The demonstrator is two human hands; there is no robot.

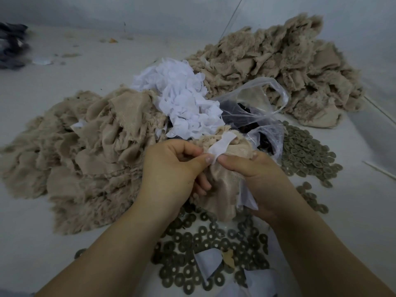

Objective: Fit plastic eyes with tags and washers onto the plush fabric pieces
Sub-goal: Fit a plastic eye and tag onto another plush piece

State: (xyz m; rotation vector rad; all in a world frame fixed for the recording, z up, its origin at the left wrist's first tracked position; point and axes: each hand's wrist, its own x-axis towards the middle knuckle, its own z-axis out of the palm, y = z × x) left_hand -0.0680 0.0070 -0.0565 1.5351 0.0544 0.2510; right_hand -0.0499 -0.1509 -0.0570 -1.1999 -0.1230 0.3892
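A pale surface [353,146] is spread with heaps of material. The far right is taken up by a large heap of tan plush pieces [278,65], and a second tan heap [85,151] is piled at the left, just beside the left forearm. Between the two heaps a mound of white tags [182,97] is seen, and against its right side a clear plastic bag [257,112] with dark contents is laid open. Ring-shaped washers [203,254] are scattered below the hands, and another spread of round washers [306,155] is found to the right of the bag.

Above the near washers, a single plush piece [225,183] is held up between both hands. The left hand [171,168] is curled around its left edge, the grip clamped with the thumb pressed on a white tag strip [222,144] laid across the top of the fabric. The right hand [257,174] is closed on the fabric from the right, its thumb meeting the same strip.
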